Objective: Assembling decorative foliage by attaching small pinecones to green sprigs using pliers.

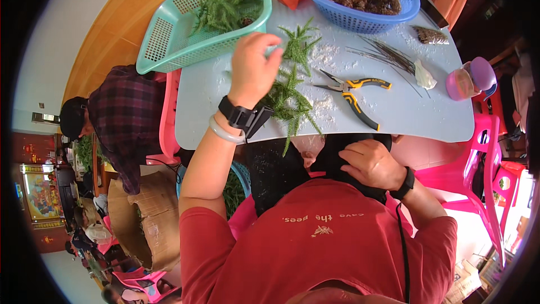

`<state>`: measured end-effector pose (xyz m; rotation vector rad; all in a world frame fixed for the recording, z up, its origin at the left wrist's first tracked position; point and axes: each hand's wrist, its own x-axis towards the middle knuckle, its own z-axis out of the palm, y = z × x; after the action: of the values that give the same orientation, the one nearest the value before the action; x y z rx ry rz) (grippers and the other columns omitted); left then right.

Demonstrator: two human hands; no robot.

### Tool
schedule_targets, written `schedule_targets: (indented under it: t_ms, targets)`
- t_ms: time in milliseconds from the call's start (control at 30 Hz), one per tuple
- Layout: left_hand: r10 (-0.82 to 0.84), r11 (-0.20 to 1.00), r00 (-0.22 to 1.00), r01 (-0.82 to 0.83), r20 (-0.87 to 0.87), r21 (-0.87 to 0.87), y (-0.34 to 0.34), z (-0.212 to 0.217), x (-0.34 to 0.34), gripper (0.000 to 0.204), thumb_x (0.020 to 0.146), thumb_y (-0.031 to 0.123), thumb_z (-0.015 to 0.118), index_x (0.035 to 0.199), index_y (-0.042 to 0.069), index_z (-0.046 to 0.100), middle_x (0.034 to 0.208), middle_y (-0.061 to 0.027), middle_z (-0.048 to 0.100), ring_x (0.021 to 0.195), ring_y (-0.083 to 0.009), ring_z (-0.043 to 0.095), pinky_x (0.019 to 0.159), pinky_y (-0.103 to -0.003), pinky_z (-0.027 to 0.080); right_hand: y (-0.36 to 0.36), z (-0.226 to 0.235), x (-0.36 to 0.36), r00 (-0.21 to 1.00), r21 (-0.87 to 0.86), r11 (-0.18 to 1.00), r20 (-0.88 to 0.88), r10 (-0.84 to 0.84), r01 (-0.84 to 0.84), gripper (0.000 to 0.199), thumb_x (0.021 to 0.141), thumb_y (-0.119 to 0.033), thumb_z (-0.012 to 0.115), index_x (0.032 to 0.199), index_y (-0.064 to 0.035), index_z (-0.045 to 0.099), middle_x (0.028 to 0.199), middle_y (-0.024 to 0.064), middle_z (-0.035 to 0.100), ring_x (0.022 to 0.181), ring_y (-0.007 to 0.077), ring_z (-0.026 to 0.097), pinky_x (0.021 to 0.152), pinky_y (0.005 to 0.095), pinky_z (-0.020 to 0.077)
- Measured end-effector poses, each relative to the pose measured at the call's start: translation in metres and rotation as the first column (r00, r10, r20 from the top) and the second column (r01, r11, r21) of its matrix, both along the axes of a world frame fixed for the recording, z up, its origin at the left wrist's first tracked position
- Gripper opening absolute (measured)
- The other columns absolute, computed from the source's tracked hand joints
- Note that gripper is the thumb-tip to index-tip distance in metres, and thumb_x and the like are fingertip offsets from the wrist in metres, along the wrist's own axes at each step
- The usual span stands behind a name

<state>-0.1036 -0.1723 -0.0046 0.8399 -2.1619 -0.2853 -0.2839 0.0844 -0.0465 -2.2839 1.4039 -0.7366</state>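
Note:
My left hand (256, 67) is raised over the table beside the teal basket, its curled fingers apart from the thumb and nothing visible between them. Under and beside it lie green artificial pine sprigs (288, 98), one hanging over the table's near edge, with another sprig (300, 45) farther back. Long-nose pliers (353, 91) with black and yellow handles rest with jaws apart, right of the sprigs. On my right thigh, below the table edge, lies my right hand (368, 162), loosely bent and holding nothing I can see. Thin dark wires (388, 56) lie farther right.
A teal basket (163, 50) holds green sprigs and a pine cone; a blue basket (360, 21) is full of pine cones. White flakes dot the table (208, 110). A pink-purple container (461, 83) stands at right. Another person (124, 107) sits at left near a cardboard box (160, 214).

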Motion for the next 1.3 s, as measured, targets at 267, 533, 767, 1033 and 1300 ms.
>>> schedule_targets:
  t_ms: [267, 533, 767, 1033, 1300]
  targets:
    - [-0.245, 0.966, 0.890, 0.256, 0.385, 0.025, -0.018, -0.006, -0.025, 0.024, 0.074, -0.001, 0.059, 0.098, 0.000, 0.060, 0.112, -0.0167, 0.056, 0.097, -0.0345, 0.056, 0.083, -0.039, 0.047, -0.002, -0.012, 0.015, 0.995, -0.037, 0.999, 0.090, 0.033, -0.030, 0.022, 0.069, -0.012, 0.068, 0.085, -0.0032, 0.056, 0.074, 0.0113, 0.053, 0.068, 0.0299, 0.056, 0.062, 0.0392, 0.0469]
    - [-0.212, 0.872, 0.964, 0.260, -0.159, 0.416, -0.011, 0.030, -0.024, 0.024, 0.081, 0.021, 0.071, 0.078, 0.000, 0.061, 0.057, 0.0004, 0.049, 0.052, -0.0082, 0.043, 0.048, -0.026, 0.034, 0.003, 0.009, -0.015, 0.997, 0.054, 0.998, 0.065, -0.040, 0.037, 0.025, 0.070, -0.011, 0.072, 0.091, -0.0009, 0.061, 0.086, 0.0121, 0.062, 0.077, 0.0299, 0.061, 0.066, 0.0375, 0.0498]
    - [-0.183, 0.332, 0.579, 0.797, -0.794, 0.505, 0.019, 0.068, -0.012, 0.016, 0.094, 0.013, 0.051, 0.107, 0.004, 0.056, 0.097, -0.0162, 0.061, 0.068, -0.0166, 0.055, 0.060, -0.030, 0.045, -0.006, 0.033, -0.010, 0.965, -0.085, 0.995, 0.261, -0.033, 0.057, 0.023, 0.070, -0.006, 0.070, 0.091, -0.0022, 0.061, 0.081, 0.0117, 0.062, 0.072, 0.0299, 0.061, 0.062, 0.0368, 0.0489]
    - [0.041, 0.079, 0.385, 0.919, -0.922, 0.387, 0.084, 0.083, -0.009, 0.021, 0.096, 0.019, 0.049, 0.104, 0.001, 0.055, 0.089, -0.0184, 0.061, 0.065, -0.0181, 0.057, 0.059, -0.034, 0.049, -0.034, 0.066, 0.004, 0.720, -0.082, 0.963, 0.681, -0.133, 0.255, 0.036, 0.081, -0.009, 0.067, 0.112, 0.0029, 0.052, 0.089, 0.0121, 0.062, 0.067, 0.0191, 0.062, 0.058, 0.0297, 0.0486]
    - [0.169, 0.046, 0.365, 0.925, -0.916, 0.377, 0.132, 0.063, -0.015, 0.021, 0.095, 0.021, 0.052, 0.110, 0.007, 0.051, 0.091, -0.0198, 0.063, 0.069, -0.0211, 0.062, 0.062, -0.032, 0.052, -0.049, 0.083, 0.017, 0.026, 0.037, 0.999, 0.999, -0.037, -0.003, 0.037, 0.085, 0.000, 0.062, 0.119, 0.0015, 0.048, 0.100, 0.0092, 0.061, 0.084, 0.0121, 0.058, 0.068, 0.0261, 0.0506]
